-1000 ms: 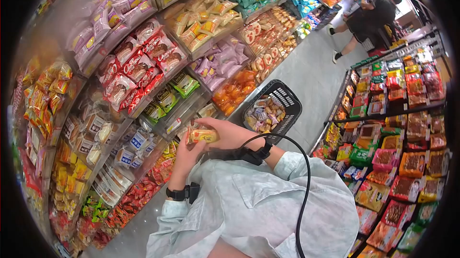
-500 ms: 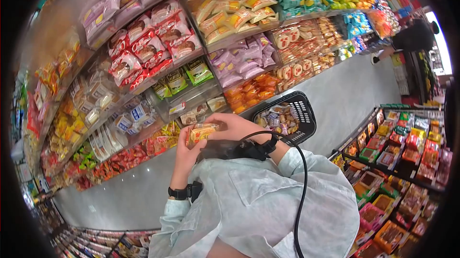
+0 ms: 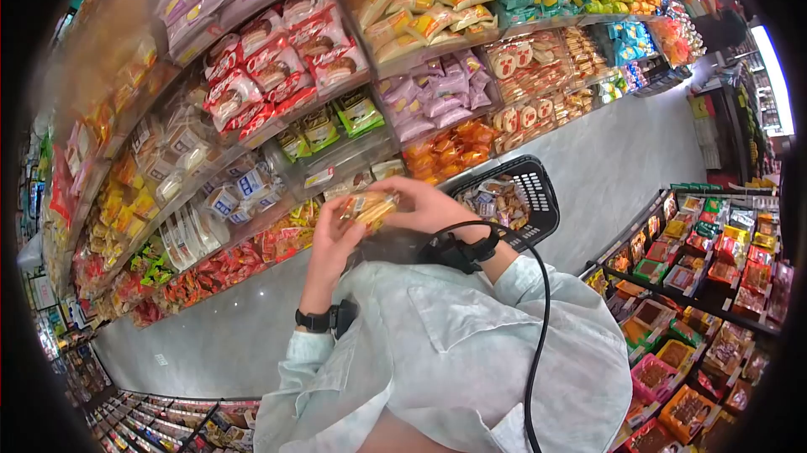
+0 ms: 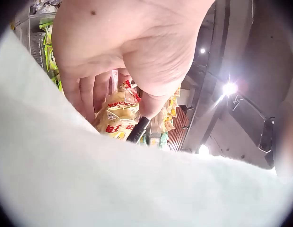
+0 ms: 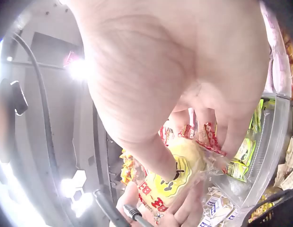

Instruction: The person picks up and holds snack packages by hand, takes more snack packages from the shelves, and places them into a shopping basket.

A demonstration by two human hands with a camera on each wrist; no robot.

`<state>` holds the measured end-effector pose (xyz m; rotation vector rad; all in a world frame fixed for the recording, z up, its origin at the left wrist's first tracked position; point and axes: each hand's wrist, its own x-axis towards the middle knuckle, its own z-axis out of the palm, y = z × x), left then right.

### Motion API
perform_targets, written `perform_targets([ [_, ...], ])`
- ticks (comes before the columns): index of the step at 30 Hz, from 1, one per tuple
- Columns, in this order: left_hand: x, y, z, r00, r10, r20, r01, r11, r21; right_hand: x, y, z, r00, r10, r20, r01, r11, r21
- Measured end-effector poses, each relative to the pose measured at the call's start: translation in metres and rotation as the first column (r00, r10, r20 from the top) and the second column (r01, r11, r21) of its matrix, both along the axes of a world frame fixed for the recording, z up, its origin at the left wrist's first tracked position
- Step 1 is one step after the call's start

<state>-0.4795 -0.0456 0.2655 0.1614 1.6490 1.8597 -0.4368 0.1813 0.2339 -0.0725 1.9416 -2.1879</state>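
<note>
In the head view, both hands hold a small wrapped snack packet [image 3: 370, 208] in front of the chest. It is pale yellow in a clear wrapper, with red lettering and a yellow cartoon print in the right wrist view. My left hand [image 3: 333, 241] grips its left end, thumb on the near side and fingers behind. My right hand [image 3: 427, 206] pinches the other end, and its thumb presses across the printed face in the right wrist view. In the left wrist view, a pale sleeve covers part of the packet [image 4: 120, 116].
A black shopping basket [image 3: 545, 209] with small wrapped snacks inside stands on the floor by the right forearm. Tiered bins hold red chocolate-pie packets [image 3: 273, 66], purple packets [image 3: 441, 87] and orange ones [image 3: 450, 150]. Another snack shelf [image 3: 672, 369] flanks the right side. A black cable [image 3: 545, 310] hangs over the shirt.
The head view has swung, so shelves and basket sit farther right. Both hands keep hold of the packet and have turned it. The person in dark clothes has moved farther off.
</note>
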Motion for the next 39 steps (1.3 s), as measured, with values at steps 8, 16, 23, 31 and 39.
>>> perform_targets([
  [8,-0.016,-0.046,-0.009,0.999,-0.044,0.031,0.04,0.991,0.125,0.01,-0.046,0.017,0.992,-0.118,0.044,0.119,0.992,-0.035],
  [16,-0.01,-0.099,-0.026,0.994,-0.103,0.028,0.091,0.957,0.274,0.024,-0.108,0.037,0.951,-0.305,0.042,0.305,0.952,0.014],
  [23,-0.01,-0.128,-0.039,0.968,-0.177,0.175,0.124,0.953,0.278,0.045,-0.142,0.029,0.935,-0.346,0.075,0.335,0.934,0.127],
  [31,-0.02,-0.132,-0.04,0.959,-0.205,0.198,0.16,0.962,0.222,0.037,-0.145,0.033,0.937,-0.34,0.085,0.336,0.94,0.059],
  [39,-0.03,-0.102,-0.028,0.97,-0.155,0.19,0.119,0.975,0.187,0.014,-0.104,0.018,0.968,-0.244,0.053,0.238,0.966,0.104],
])
